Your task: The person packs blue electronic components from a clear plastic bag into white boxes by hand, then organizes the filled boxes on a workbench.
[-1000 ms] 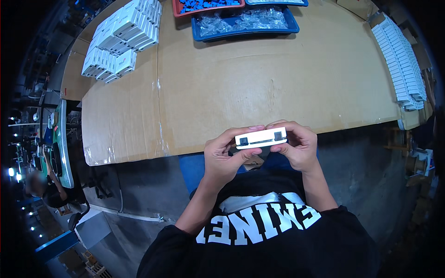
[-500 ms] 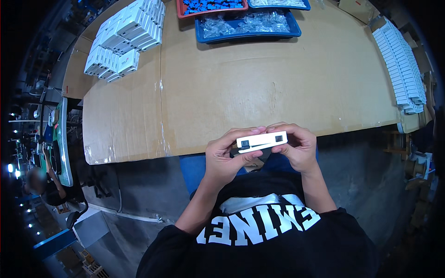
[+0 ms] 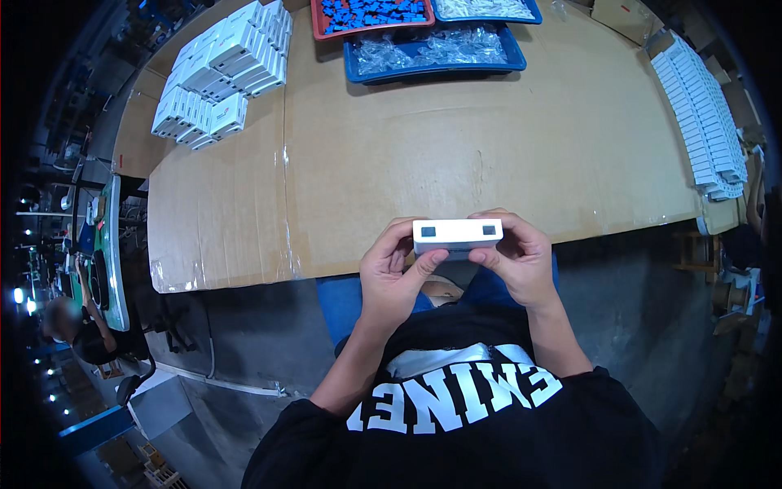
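Observation:
Between my two hands I hold a white plastic box-shaped casing (image 3: 458, 232), just off the table's near edge and above my lap. The long narrow side facing up has a dark square opening near each end. My left hand (image 3: 395, 273) grips its left end, thumb along the lower edge and fingers behind. On the right end my right hand (image 3: 519, 259) has the same kind of grip. The two halves of the casing look closed together, with no gap showing on this side. Its far side and most fingertips are hidden.
Stacked white casings (image 3: 224, 61) stand at the table's far left. Another long stack of white pieces (image 3: 699, 118) lines the right edge. At the back are a red tray (image 3: 371, 31) of blue parts, a blue tray (image 3: 436, 72) of clear bags and another blue tray (image 3: 489, 18) of whitish parts.
The gap along the casing's side has closed, and the casing has tilted level and risen slightly in the picture. Both thumbs have shifted to its lower edge.

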Demonstrator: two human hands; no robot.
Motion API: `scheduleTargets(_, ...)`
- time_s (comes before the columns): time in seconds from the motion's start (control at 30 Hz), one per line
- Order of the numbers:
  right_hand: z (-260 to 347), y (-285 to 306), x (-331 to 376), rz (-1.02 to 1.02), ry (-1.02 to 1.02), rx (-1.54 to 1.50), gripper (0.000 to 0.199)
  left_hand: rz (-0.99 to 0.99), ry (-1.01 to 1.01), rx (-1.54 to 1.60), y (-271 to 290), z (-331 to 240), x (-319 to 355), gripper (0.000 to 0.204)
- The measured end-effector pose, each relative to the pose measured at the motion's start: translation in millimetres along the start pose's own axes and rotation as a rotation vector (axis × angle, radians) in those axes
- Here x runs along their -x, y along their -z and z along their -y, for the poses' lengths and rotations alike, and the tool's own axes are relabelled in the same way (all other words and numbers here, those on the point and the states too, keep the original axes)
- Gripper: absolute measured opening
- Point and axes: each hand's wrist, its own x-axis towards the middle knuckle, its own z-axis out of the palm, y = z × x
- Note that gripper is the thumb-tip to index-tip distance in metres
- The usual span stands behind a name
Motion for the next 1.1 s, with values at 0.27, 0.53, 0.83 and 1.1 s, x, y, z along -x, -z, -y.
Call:
scheduleTargets(0.27, -8.8, -2.4, 14.6, -0.113, -0.073, -0.152, 0.035, 0.065, 0.151, 0.136, 7.4, 0.8, -0.1, 0.039)
scheduleTargets(0.53, -12.0, -11.1, 12.5, -0.312, -0.289, -0.359, 0.035, 0.038, 0.346, 0.218, -1.7, 5.7, 0.0, 0.044)
scheduleTargets(0.83, -7.5, -12.2, 19.2, -0.247, -0.373, -0.317, 0.040, 0.223, 0.734, 0.885, -12.6, 24.6, 23.2, 0.054)
scheduleTargets(1.1, 3.8, -8.3, 32.9, -0.303, -0.260, -0.184, 0.046, -0.152, 0.360, 0.248, -29.4, 11.6, 22.1, 0.039)
